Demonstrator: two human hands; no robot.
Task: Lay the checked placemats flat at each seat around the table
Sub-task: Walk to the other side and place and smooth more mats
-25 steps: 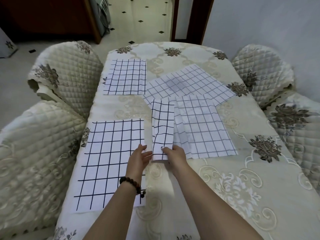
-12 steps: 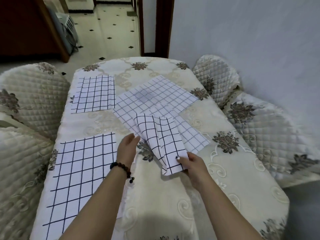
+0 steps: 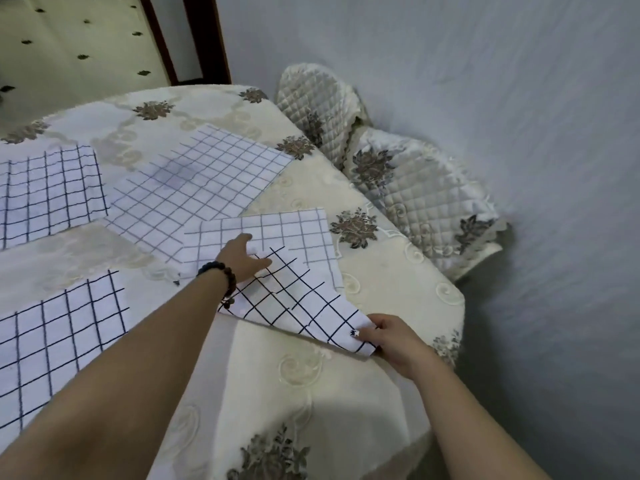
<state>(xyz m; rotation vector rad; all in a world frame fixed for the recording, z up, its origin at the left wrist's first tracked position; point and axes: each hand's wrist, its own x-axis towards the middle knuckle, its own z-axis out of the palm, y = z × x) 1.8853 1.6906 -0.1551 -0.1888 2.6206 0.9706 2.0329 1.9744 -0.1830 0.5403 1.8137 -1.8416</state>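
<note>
both hands [image 3: 242, 259] on placemat [image 3: 298, 299]

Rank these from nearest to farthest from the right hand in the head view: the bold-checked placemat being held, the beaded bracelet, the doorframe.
1. Bold-checked placemat, pinched by the right hand.
2. Beaded bracelet, on the left wrist.
3. Doorframe, far end, upper left.

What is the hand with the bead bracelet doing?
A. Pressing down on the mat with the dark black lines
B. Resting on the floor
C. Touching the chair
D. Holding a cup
A: the left hand, the one with the bead bracelet, lies flat on the bold-checked placemat, while the right hand grips that mat's near corner.
</note>
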